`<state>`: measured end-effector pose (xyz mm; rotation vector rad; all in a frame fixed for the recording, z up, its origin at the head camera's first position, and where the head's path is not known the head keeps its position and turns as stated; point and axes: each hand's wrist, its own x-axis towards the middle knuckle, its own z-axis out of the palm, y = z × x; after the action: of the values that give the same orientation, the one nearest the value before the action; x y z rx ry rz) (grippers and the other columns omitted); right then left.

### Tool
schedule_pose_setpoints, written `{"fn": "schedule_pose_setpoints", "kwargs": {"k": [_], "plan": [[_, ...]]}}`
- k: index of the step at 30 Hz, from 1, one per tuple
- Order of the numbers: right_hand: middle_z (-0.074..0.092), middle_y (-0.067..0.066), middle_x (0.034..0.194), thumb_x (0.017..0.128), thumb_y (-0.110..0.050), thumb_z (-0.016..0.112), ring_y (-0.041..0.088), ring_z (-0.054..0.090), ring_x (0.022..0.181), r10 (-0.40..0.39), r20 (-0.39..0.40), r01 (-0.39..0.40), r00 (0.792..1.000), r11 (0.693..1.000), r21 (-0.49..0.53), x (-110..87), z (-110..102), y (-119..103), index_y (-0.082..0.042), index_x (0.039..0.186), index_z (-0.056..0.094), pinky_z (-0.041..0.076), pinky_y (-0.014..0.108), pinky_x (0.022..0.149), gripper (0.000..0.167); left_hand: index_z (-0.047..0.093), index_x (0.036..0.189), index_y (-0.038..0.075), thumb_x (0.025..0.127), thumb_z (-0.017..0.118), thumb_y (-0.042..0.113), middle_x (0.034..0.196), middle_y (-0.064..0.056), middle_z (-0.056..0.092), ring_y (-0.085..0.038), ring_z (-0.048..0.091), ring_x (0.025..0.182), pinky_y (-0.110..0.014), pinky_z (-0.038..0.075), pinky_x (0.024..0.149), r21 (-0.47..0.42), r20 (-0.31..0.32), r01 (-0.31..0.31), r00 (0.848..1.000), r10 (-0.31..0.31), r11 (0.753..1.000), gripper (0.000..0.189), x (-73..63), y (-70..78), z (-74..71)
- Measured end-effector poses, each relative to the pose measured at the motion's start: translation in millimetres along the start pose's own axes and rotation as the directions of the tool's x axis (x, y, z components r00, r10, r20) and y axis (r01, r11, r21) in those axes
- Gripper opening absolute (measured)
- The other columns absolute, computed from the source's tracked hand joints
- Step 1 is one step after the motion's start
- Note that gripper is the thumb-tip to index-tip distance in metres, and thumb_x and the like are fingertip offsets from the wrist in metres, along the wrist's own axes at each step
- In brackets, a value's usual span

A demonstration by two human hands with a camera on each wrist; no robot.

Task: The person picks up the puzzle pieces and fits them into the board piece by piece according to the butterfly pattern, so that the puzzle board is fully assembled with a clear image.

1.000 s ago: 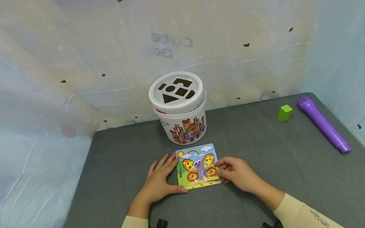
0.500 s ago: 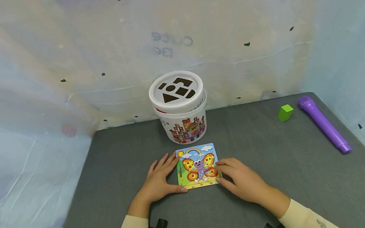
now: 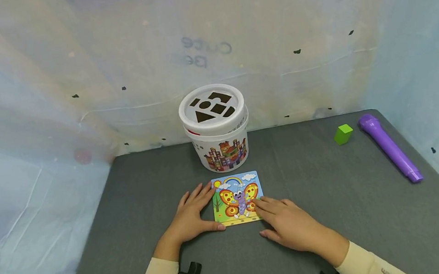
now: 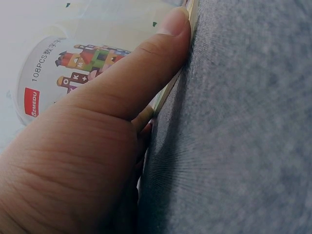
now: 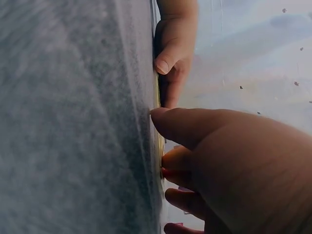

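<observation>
A flat, square butterfly picture board (image 3: 236,199), like a child's puzzle, lies face up on the grey table. My left hand (image 3: 192,217) spreads round its left side, fingertips at the upper left edge and thumb on the lower left corner. In the left wrist view that thumb (image 4: 161,53) lies along the board's thin edge. My right hand (image 3: 291,224) rests its straight fingertips on the lower right part of the picture and covers some of it. Its thumb (image 5: 170,119) points out apart from the fingers, near the table surface.
Behind the board stands a white bucket (image 3: 226,154) with a shape-hole lid (image 3: 197,98) on top. A green block (image 3: 342,134) and a purple toy microphone (image 3: 389,147) lie at the right. Pale sheeting (image 3: 271,23) hangs round the table (image 3: 145,174).
My right hand has gone from pinching at the board's lower right edge to laying straighter fingers on the picture, its thumb moved off toward me. The left hand has stayed in place.
</observation>
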<state>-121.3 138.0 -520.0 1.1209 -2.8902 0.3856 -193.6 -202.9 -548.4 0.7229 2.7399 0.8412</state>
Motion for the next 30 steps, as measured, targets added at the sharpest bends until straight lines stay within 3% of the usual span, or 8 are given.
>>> {"fn": "schedule_pose_setpoints", "kwargs": {"k": [6, 11, 19, 30], "plan": [[0.047, 0.011, 0.168, 0.106, -0.050, 0.072, 0.032, 0.042, 0.154, -0.001, -0.008, 0.001, 1.000, 1.000, 0.017, -1.0, 3.3, -2.7, -0.006, 0.161, 0.055, 0.048, 0.058, 0.111, 0.073, 0.031, 0.174, 0.024, 0.077, 0.086, 0.077, 0.179, 0.010, 0.020, -0.019, 0.008, 0.165, -0.058, -0.002, 0.129, 0.006, 0.005, 0.001, 1.000, -0.001, 1.000, 0.124, 0.0, 1.2, 1.1], [0.037, 0.009, 0.174, 0.108, -0.055, 0.065, 0.030, 0.032, 0.160, -0.021, 0.044, 0.018, 0.999, 0.998, 0.067, -2.6, 5.2, -3.6, -0.009, 0.168, 0.046, 0.040, 0.058, 0.119, 0.078, 0.032, 0.174, 0.023, 0.077, 0.086, 0.077, 0.179, 0.010, 0.020, -0.020, 0.009, 0.165, -0.059, -0.001, 0.129, 0.015, 0.006, 0.001, 1.000, -0.001, 1.000, 0.124, -0.1, 1.3, 1.6], [0.033, 0.009, 0.176, 0.108, -0.057, 0.063, 0.030, 0.028, 0.161, -0.018, 0.079, 0.010, 0.997, 0.995, 0.101, -1.2, 5.8, -4.1, -0.010, 0.169, 0.042, 0.036, 0.058, 0.121, 0.080, 0.034, 0.173, 0.021, 0.077, 0.088, 0.075, 0.178, 0.008, 0.022, -0.022, 0.010, 0.165, -0.059, 0.000, 0.129, 0.006, -0.005, -0.003, 1.000, 0.003, 1.000, 0.123, -0.1, 1.2, -1.0], [0.040, 0.009, 0.172, 0.108, -0.058, 0.062, 0.033, 0.034, 0.158, -0.002, 0.067, -0.014, 0.998, 0.973, 0.230, 0.7, 9.0, 2.3, -0.015, 0.165, 0.052, 0.038, 0.063, 0.117, 0.072, 0.036, 0.173, 0.020, 0.079, 0.088, 0.072, 0.178, 0.006, 0.025, -0.023, 0.011, 0.165, -0.059, -0.001, 0.129, -0.042, 0.003, 0.003, 1.000, -0.003, 0.999, 0.119, -3.3, -0.2, 3.1]]}}
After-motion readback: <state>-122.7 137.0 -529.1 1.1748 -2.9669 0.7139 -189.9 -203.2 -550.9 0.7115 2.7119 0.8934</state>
